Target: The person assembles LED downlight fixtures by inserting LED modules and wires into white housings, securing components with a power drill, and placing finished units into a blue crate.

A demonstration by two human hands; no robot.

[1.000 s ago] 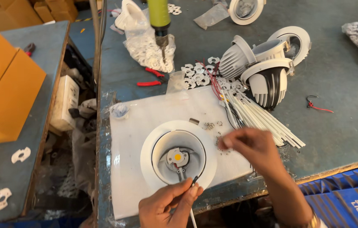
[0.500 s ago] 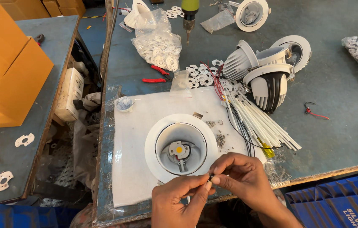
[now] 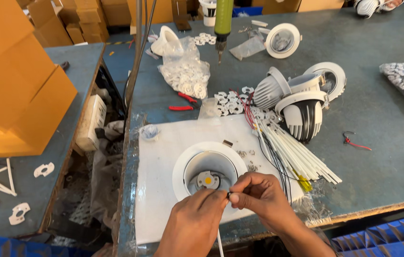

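Observation:
A white round downlight housing (image 3: 208,167) sits on a white foam sheet (image 3: 164,157), with a yellow LED chip (image 3: 207,180) in its middle. My left hand (image 3: 195,222) and my right hand (image 3: 262,198) meet at the housing's near rim, fingertips pinched together on a small dark part (image 3: 229,196). A thin white sleeved wire (image 3: 220,243) hangs down below my left hand. Whether the small part is a screw or a wire end, I cannot tell.
A bundle of white sleeved wires (image 3: 293,156) lies right of the housing. Behind it stand finned lamp bodies (image 3: 297,97). A bag of white plastic parts (image 3: 186,74), red pliers (image 3: 183,102), a hanging green screwdriver (image 3: 222,24) and orange cardboard boxes (image 3: 14,90) surround the bench.
My right hand came back from the wires on the right and joined my left hand at the near rim. The view has tilted up.

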